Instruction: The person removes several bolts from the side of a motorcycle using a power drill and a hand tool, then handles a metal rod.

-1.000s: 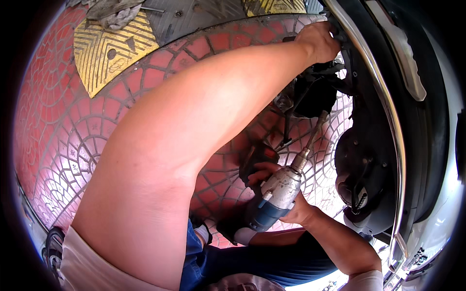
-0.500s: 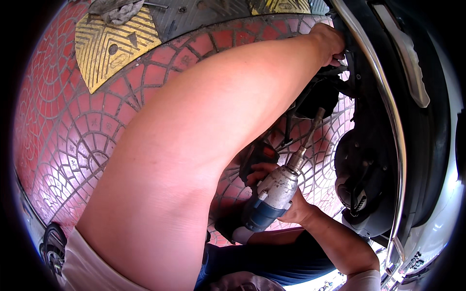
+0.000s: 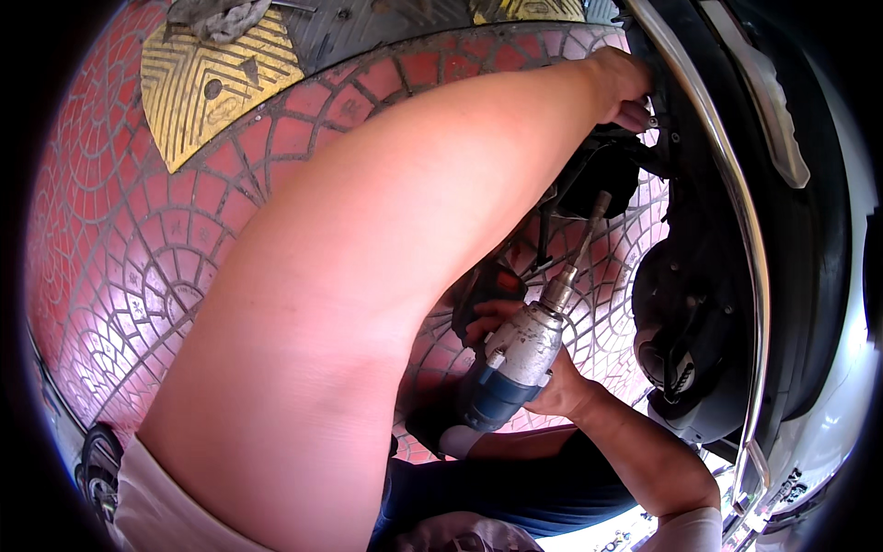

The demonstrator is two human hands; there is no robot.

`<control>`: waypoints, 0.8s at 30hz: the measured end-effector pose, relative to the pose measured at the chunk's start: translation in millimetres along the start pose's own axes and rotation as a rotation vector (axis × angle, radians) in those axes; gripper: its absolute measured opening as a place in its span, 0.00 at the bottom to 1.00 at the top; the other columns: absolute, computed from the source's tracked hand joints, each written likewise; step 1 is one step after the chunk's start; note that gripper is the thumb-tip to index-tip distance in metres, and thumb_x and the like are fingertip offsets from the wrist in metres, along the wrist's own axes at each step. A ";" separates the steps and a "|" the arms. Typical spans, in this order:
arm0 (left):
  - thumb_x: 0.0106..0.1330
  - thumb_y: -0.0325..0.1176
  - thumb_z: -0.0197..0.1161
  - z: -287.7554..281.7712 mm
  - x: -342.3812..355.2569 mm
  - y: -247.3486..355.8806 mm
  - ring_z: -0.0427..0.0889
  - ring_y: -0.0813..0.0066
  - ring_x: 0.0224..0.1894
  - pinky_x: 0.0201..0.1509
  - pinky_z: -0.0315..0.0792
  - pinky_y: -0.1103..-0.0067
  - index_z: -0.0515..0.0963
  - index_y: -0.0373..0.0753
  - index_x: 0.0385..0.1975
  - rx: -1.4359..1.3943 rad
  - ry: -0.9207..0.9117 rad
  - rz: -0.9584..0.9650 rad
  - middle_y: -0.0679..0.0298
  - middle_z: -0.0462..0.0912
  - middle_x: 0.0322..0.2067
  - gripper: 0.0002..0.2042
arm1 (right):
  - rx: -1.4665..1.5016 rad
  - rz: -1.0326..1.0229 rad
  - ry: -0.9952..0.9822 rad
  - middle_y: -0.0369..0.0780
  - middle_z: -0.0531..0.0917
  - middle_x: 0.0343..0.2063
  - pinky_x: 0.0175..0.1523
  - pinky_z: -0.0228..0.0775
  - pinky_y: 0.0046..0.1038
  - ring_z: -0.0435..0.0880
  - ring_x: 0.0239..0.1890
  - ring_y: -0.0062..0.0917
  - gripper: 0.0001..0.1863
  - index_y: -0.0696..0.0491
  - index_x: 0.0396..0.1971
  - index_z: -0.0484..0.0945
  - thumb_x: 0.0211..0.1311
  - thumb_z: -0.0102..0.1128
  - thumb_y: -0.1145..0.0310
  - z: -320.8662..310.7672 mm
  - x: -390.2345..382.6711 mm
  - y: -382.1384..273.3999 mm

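My right hand (image 3: 561, 386) grips a battery impact tool (image 3: 515, 363) with a silver front and blue rear housing, pointed up and away from me with a long socket extension (image 3: 587, 239) fitted. The extension's tip lies over a black vehicle part (image 3: 598, 170). My left arm reaches across the view to the vehicle's dark underside, where my left hand (image 3: 624, 92) has curled fingers by a small metal fastener (image 3: 651, 122) and black fittings; what it holds is hidden.
Along the right runs the vehicle body with a chrome bar (image 3: 740, 212). Red patterned paving (image 3: 198, 230) lies below, with yellow and grey ramps (image 3: 212, 120) at the top, a grey rag (image 3: 221, 18) on one. A wheel (image 3: 99, 474) shows at lower left.
My left hand has shifted slightly right, its fingers now lower on the fittings. The tool and its extension have risen slightly in the picture.
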State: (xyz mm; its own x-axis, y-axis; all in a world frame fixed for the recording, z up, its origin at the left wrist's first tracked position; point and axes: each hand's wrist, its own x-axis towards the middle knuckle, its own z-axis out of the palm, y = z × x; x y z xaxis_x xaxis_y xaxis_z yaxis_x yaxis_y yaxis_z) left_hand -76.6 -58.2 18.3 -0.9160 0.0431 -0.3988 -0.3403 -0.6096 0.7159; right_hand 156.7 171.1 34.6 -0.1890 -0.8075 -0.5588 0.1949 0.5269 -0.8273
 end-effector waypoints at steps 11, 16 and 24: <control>0.76 0.32 0.56 -3.6 2.2 -17.3 0.88 0.46 0.44 0.45 0.87 0.56 0.77 0.27 0.53 0.086 0.078 -0.061 0.42 0.84 0.47 0.15 | 0.533 0.051 0.027 0.43 0.77 0.59 0.60 0.76 0.30 0.81 0.56 0.25 0.45 0.54 0.72 0.58 0.56 0.75 0.74 6.1 -4.7 3.5; 0.79 0.35 0.50 13.9 -10.5 -15.8 0.87 0.42 0.49 0.50 0.84 0.52 0.69 0.29 0.63 -0.030 -0.030 -0.144 0.38 0.82 0.53 0.19 | 0.034 -0.030 0.002 0.43 0.76 0.60 0.60 0.76 0.30 0.81 0.56 0.25 0.41 0.54 0.72 0.58 0.62 0.70 0.72 -1.4 -7.4 -2.8; 0.79 0.36 0.51 16.8 -3.0 -20.3 0.88 0.57 0.41 0.48 0.82 0.62 0.73 0.35 0.59 0.007 -0.111 -0.130 0.48 0.86 0.45 0.16 | 0.108 0.033 0.033 0.44 0.77 0.60 0.61 0.75 0.30 0.80 0.57 0.25 0.49 0.56 0.72 0.59 0.50 0.78 0.77 1.6 -7.8 -2.9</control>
State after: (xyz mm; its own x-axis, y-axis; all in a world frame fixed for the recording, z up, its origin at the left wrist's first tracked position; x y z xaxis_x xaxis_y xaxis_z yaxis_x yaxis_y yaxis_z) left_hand -70.5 -32.6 14.5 -0.8820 0.2084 -0.4226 -0.4583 -0.5876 0.6668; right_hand 159.2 175.4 41.5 -0.2124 -0.7797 -0.5890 0.3043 0.5200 -0.7981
